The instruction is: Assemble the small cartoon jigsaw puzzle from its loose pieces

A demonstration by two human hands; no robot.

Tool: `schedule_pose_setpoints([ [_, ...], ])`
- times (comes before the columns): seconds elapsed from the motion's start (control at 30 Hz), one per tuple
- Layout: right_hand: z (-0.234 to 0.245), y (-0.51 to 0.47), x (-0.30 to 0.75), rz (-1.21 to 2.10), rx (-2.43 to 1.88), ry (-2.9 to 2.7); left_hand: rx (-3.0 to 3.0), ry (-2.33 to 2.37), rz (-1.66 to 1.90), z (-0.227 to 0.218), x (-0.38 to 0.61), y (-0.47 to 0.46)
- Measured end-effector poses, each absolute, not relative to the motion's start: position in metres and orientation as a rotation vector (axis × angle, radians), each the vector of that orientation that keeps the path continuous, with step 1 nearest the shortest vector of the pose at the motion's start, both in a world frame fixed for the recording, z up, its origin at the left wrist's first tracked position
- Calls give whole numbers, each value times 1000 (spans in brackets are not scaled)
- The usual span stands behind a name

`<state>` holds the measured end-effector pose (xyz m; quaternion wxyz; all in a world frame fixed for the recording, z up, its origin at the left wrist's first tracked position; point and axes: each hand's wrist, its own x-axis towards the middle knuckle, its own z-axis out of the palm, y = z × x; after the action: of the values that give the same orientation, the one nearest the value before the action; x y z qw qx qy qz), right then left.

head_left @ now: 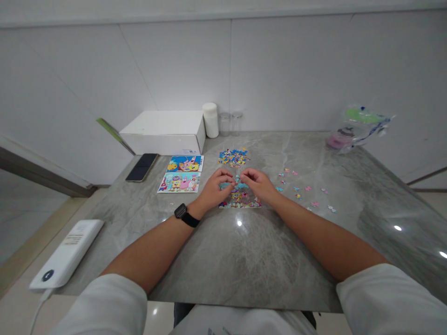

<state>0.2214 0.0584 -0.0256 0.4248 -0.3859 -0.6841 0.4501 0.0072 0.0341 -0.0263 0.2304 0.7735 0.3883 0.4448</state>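
Observation:
A partly assembled jigsaw puzzle [240,204] with colourful cartoon figures lies flat on the table in front of me. Above its left side is my left hand [218,190], thumb and fingers pinched together. My right hand [257,184] reaches over the upper right part with its fingers curled and closed. Whatever either hand pinches is too small and too covered to make out. Between the fingertips shows a light blue puzzle piece [237,178]. Parts of the puzzle are hidden under both hands.
A pile of loose pieces [233,157] lies beyond the hands; scattered pieces [308,188] lie right. Left are two picture cards [179,182], a phone [142,167], a white box [162,130] and a power bank [68,253]. A white bottle [210,121] and plastic bag [359,128] stand behind.

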Motion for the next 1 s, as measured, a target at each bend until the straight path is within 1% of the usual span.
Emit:
schedule_pose_setpoints([
  [0.23, -23, 55, 223, 962, -1012, -1877, 2062, 1064, 1268, -25, 5, 36],
  [0.43, -23, 51, 223, 914, -1015, -1967, 2068, 1058, 1241, -25, 5, 36],
  [0.77, -23, 48, 223, 360, -730, -2195, 1871, 1158, 1179, -25, 1, 40],
  [1.0, -26, 49, 225, 155, -681, -2282, 1845, 1158, 1137, -23, 2, 39],
])
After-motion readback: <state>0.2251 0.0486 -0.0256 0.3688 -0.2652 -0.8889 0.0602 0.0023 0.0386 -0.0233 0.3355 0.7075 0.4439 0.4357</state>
